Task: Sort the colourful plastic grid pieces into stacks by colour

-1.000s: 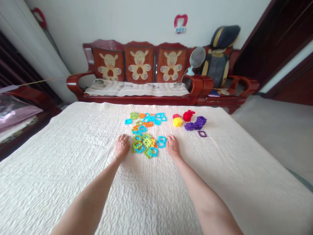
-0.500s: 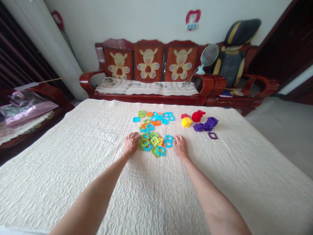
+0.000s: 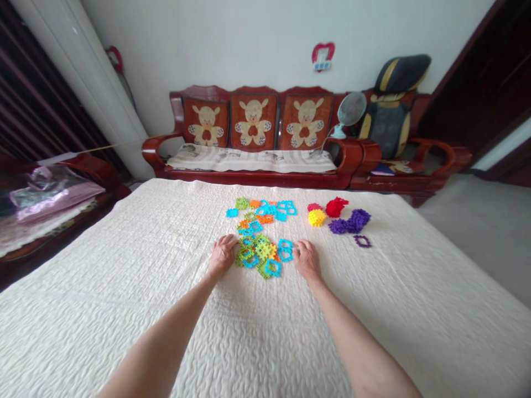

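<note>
On the quilted cover lies a loose pile of notched plastic building pieces (image 3: 262, 247) in green, blue, yellow and orange. My left hand (image 3: 223, 255) rests at the pile's left edge, fingers apart, fingertips against or very near the green pieces. At the right edge is my right hand (image 3: 307, 258), its fingers resting low beside a blue frame-shaped piece (image 3: 286, 250); whether they touch it I cannot make out. Neither hand has lifted anything. Farther back, more blue pieces (image 3: 286, 207), orange pieces (image 3: 265, 219) and a green piece (image 3: 241, 203) lie spread out.
To the right stand grouped purple pieces (image 3: 357, 221), red pieces (image 3: 336, 207) and yellow pieces (image 3: 317, 217), with a single purple frame piece (image 3: 362, 241) in front. The cream quilted cover (image 3: 257, 342) spans the table. Behind it are a wooden sofa (image 3: 249, 178) and a small fan (image 3: 352, 108).
The camera has tilted up slightly, so everything sits lower in the picture. Both hands stay at the pile's sides, with little visible movement against the pieces.
</note>
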Tool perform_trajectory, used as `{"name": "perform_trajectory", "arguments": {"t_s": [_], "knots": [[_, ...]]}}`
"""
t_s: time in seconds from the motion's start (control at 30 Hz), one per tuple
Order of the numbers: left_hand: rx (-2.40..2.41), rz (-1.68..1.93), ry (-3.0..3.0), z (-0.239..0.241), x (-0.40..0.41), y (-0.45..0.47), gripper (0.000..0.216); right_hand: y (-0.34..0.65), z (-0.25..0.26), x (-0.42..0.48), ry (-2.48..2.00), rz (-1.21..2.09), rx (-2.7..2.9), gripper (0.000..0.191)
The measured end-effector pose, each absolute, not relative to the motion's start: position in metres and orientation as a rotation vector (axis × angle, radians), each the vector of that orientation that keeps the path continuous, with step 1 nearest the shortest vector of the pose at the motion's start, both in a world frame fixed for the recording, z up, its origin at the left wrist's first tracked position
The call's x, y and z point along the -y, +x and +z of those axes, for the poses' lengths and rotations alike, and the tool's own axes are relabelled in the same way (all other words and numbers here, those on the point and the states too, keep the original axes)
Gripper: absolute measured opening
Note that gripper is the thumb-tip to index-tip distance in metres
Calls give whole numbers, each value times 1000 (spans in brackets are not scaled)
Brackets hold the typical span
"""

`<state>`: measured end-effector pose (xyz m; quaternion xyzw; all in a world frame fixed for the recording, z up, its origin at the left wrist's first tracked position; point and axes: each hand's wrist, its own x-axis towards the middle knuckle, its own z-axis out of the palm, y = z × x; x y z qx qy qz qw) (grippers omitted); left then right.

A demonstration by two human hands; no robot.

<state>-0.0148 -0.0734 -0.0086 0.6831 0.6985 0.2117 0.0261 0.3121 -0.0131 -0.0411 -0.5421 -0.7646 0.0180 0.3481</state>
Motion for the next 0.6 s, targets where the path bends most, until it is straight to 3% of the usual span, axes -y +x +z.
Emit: {"name": "perform_trajectory", "arguments": {"t_s": [0.6], "knots": [[-2164, 702, 2093, -7, 73, -13, 42, 312, -41, 13, -1412, 11, 2008, 25]]}}
